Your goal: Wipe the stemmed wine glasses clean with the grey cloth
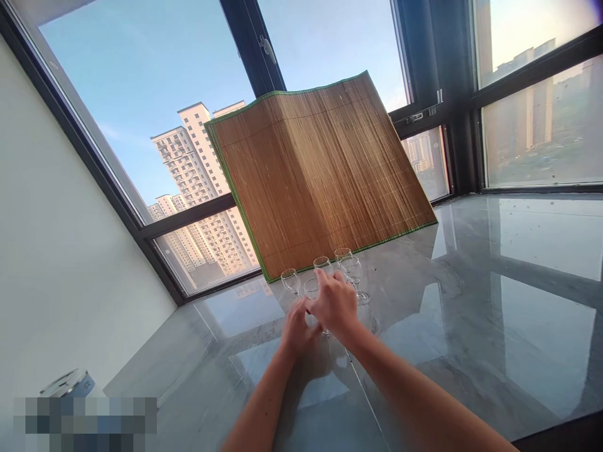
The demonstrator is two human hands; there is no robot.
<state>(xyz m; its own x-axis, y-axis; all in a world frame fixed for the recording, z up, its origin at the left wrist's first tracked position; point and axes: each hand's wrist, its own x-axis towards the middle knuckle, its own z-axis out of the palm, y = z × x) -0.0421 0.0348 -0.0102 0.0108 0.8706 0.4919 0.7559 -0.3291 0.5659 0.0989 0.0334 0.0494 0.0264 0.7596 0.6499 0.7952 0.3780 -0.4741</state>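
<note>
Several small clear stemmed glasses stand close together on the glossy grey marble-look surface. My left hand (pixel 298 328) has its fingers curled around the lower part of the front glass (pixel 311 287). From the right, my right hand (pixel 336 302) closes on the same glass, its thumb meeting the left fingers; much of that glass is hidden. One glass (pixel 291 280) is to the left of my hands. Behind my right fingers, another glass (pixel 322 261) shows its rim. Just right of that hand is a glass (pixel 351 270) with its foot visible, and a further glass (pixel 343 253) is behind it.
A brown bamboo mat (pixel 320 176) with green edging leans upright against the windows behind the glasses. Dark window frames (pixel 464 125) enclose the ledge (pixel 424 326). A white wall (pixel 70 238) rises at left, with a blue-and-silver round object (pixel 70 383) low beside it.
</note>
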